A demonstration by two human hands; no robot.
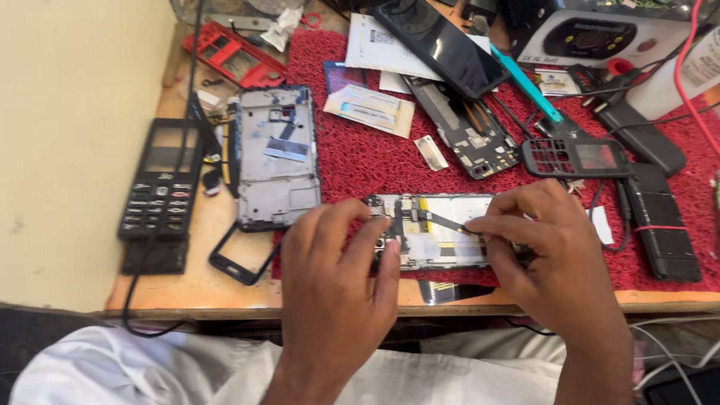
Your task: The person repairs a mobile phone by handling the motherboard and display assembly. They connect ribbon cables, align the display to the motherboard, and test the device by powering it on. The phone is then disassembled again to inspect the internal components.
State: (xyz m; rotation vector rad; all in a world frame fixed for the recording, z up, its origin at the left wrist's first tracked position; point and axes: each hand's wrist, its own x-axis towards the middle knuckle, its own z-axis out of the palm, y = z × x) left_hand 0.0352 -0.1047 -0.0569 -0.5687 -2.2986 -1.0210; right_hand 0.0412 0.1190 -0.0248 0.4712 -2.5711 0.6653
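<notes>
Lower centre: left hand [332, 274] clamps opened phone [430, 229] steady; right hand [547, 251] pinches tweezers [447, 221]; advise light, shallow tip on board.

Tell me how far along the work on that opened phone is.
Done: the phone lies open on the red mat, its board and battery bare. In hand: the left hand steadies its left end while the right hand works a thin tool tip over the inside. Left: it has no cover on; other frames and parts lie loose around it.
</notes>
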